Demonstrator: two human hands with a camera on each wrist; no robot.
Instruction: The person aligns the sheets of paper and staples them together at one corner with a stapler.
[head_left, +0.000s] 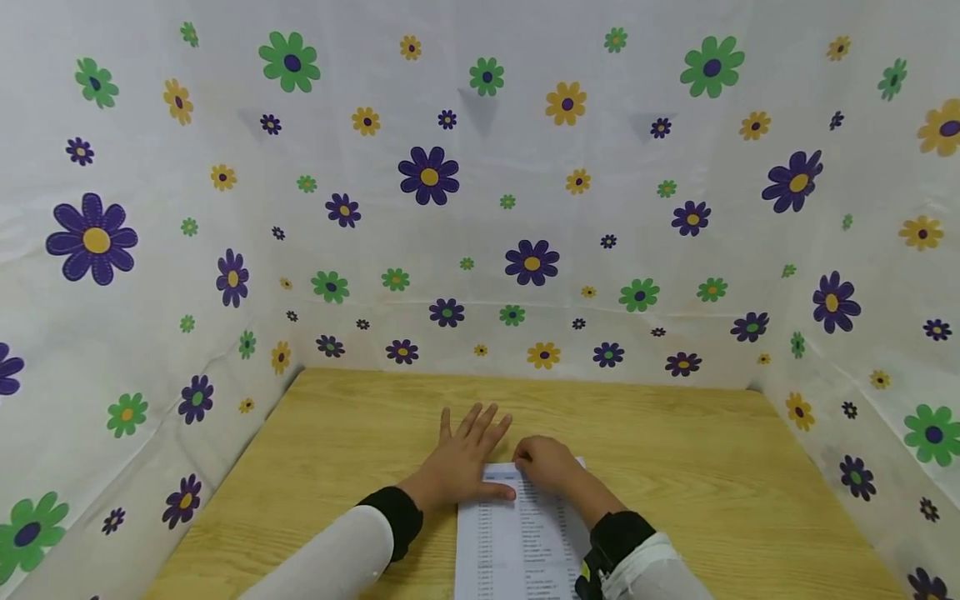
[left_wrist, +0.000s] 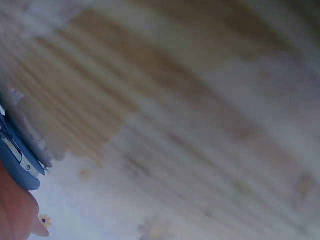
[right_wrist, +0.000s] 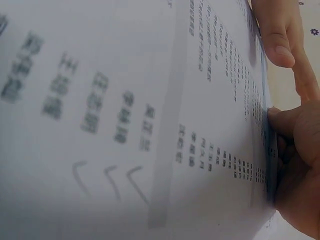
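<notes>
A white printed paper list [head_left: 517, 537] lies at the front middle of the table. My left hand [head_left: 465, 462] is spread flat at its top left corner, thumb across the page. At the top edge, my right hand [head_left: 551, 465] has curled fingers and pinches the paper there. The right wrist view shows the page large, with rows of characters and pencilled ticks; the right hand's thumb [right_wrist: 284, 121] is at its edge. In the left wrist view a blue object with a metal part [left_wrist: 21, 152] shows beside a finger; its kind and which hand it touches are unclear.
A wood-grain table [head_left: 360, 433] surrounds the paper. White cloth walls [head_left: 480, 225] printed with green, purple and yellow flowers stand at the back and both sides. Black cuffs [head_left: 397, 517] are on both wrists. Much of the left wrist view is blurred.
</notes>
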